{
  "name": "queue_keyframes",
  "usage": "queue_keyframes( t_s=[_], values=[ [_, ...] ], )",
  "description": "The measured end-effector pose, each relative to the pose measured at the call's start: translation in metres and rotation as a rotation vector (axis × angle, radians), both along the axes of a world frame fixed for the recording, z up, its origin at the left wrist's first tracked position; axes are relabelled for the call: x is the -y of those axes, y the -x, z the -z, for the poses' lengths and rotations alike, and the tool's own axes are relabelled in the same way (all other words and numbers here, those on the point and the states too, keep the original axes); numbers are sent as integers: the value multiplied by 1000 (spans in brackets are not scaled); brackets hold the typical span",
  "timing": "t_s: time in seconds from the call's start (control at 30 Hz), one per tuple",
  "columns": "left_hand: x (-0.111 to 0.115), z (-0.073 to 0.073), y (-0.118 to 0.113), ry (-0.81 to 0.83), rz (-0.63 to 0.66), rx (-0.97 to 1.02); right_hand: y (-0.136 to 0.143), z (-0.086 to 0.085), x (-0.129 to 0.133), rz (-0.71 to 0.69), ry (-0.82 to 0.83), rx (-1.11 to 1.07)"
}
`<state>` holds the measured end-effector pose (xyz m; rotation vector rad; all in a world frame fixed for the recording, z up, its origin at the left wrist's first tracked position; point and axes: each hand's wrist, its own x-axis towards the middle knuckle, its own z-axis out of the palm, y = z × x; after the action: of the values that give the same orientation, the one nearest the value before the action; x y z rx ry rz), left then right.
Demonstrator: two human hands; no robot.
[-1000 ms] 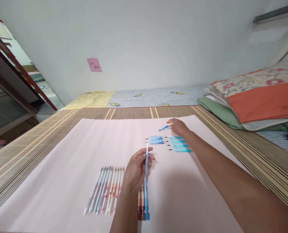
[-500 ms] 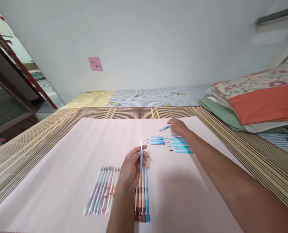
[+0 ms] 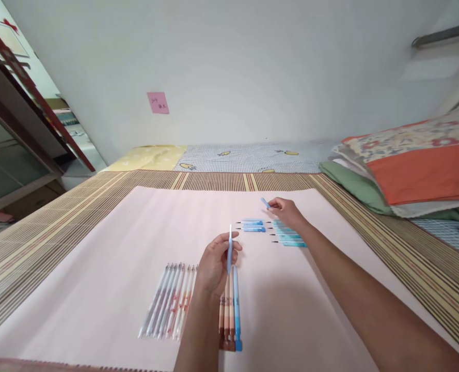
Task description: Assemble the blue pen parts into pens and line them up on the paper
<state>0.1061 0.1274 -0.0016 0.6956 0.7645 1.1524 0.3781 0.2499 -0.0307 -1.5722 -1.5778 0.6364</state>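
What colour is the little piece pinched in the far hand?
Light blue: the pen cap in the right hand, clearest in the head view.

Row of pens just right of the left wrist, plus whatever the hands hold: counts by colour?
Brown pens: 3
Blue pen: 1
Light blue piece in left hand: 1
Blue piece in right hand: 1
Total: 6

We see a bright, evenly lit scene with soft daylight and no glare. A faint shadow lies on the pink sheet [image 3: 109,268] under the arms. Straight lines bow toward the frame edges, and distant detail is slightly soft.
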Motion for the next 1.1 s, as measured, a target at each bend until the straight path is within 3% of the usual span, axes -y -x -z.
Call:
queue_keyframes(
  t_s=[0.13, 0.2, 0.27, 0.4, 0.53, 0.67, 0.77, 0.93, 1.1],
  values=[
    [0, 3, -4, -11, 17, -3, 15, -6, 55, -32, -6, -311],
    [1, 5, -5, -23, 35, -8, 24, -9, 83, -35, 34, -776],
    [1, 8, -6, -42, 54, -20, 33, -11, 107, -41, 72, -1001],
    [1, 12, -8, -70, 88, -73, 56, -5, 137, -28, 87, -1184],
    [1, 13, -10, -132, 129, -157, 76, 7, 146, -15, 106, -1313],
    [1, 11, -11, -96, 217, -49, 80, 12, 147, -10, 80, -1344],
    [1, 11, -13, -37, 256, 35, 73, 15, 147, -1, 107, -1232],
    [-1, 15, -20, 51, 184, 89, 58, 22, 146, 58, 193, -824],
    [2, 13, -28, 78, 129, 105, 54, 27, 142, 80, 151, -729]
  ],
)
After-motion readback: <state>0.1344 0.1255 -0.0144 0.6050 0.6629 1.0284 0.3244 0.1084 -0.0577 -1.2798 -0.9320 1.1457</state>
